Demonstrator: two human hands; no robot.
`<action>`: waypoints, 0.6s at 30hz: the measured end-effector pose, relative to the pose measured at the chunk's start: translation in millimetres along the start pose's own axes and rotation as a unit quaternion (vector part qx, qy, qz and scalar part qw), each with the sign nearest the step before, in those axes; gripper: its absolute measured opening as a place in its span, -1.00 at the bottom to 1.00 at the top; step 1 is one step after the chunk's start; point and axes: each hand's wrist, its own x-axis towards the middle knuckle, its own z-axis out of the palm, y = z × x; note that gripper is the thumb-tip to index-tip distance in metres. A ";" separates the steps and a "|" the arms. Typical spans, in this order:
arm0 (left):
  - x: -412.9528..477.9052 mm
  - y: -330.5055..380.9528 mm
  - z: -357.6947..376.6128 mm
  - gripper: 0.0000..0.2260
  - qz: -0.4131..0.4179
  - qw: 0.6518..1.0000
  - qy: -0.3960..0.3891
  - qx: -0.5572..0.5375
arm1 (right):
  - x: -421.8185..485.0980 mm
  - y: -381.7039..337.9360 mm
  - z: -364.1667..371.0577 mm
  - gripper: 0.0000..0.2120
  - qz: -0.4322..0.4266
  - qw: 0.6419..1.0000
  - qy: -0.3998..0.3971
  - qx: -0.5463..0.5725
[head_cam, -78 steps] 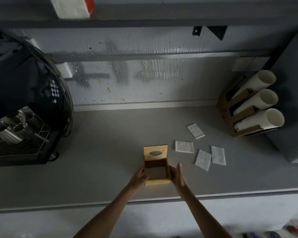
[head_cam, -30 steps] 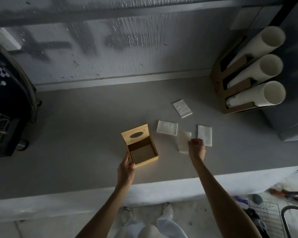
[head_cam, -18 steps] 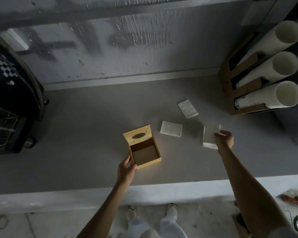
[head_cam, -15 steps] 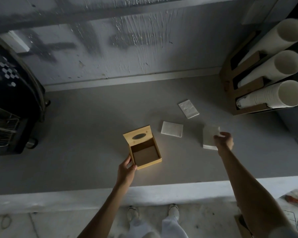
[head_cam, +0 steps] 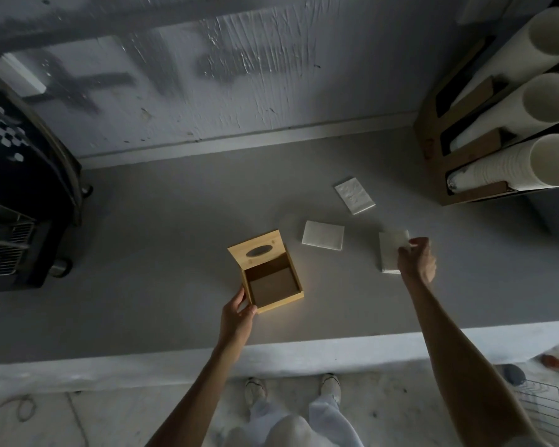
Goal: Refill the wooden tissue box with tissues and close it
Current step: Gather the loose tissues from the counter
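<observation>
Wooden and yellow-brown, the tissue box [head_cam: 271, 280] sits on the grey bench [head_cam: 162, 240], close to the front edge and about in the middle of it. Its lid [head_cam: 258, 249] is flipped up and leans back toward the wall. The lid has a dark oval hole in it. The box looks bare inside, with only its brown bottom showing.

The left hand [head_cam: 238, 317] is at the near left corner of the box. Its thumb and fingers are pinched on that corner and hold the box in place.

The right hand [head_cam: 417, 261] is out to the right of the box, a bit farther from the front edge. Its fingers are closed on a small stack of white tissues [head_cam: 391, 253]. It holds the stack by the top right corner. I cannot tell if the stack lies on the bench or is lifted a little.

Two more white tissues lie flat on the bench. One tissue [head_cam: 323, 235] is just to the right of the open lid. The other tissue [head_cam: 354, 195] is farther back, nearer the wall, and is turned at a slant.

At the right end of the bench is a brown cup holder [head_cam: 459, 162] with three long stacks of white cups [head_cam: 510, 166]. At the left end is a black coffee machine [head_cam: 17, 201].
</observation>
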 end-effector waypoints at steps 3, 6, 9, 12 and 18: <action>0.4 0.6 -0.3 -0.52 0.002 1.000 -0.003 -0.011 | 1.0 1.2 2.2 -0.73 -0.025 0.998 0.009 -0.059; 0.3 -1.2 0.3 -0.52 0.005 1.000 -0.007 -0.018 | 2.9 4.9 6.0 -0.63 0.007 0.994 0.001 -0.110; 0.8 -2.7 0.3 -0.53 0.013 1.000 -0.003 -0.019 | 5.7 -1.2 6.8 -0.59 0.049 0.991 -0.013 -0.125; -0.8 -0.1 0.5 -0.52 0.012 1.000 -0.007 -0.028 | 9.5 -6.6 6.0 -0.62 0.064 0.991 -0.027 -0.113; 0.2 -2.6 -0.2 -0.51 0.011 1.000 -0.010 -0.025 | 7.5 -28.4 -1.8 -0.70 -0.028 0.995 -0.069 -0.062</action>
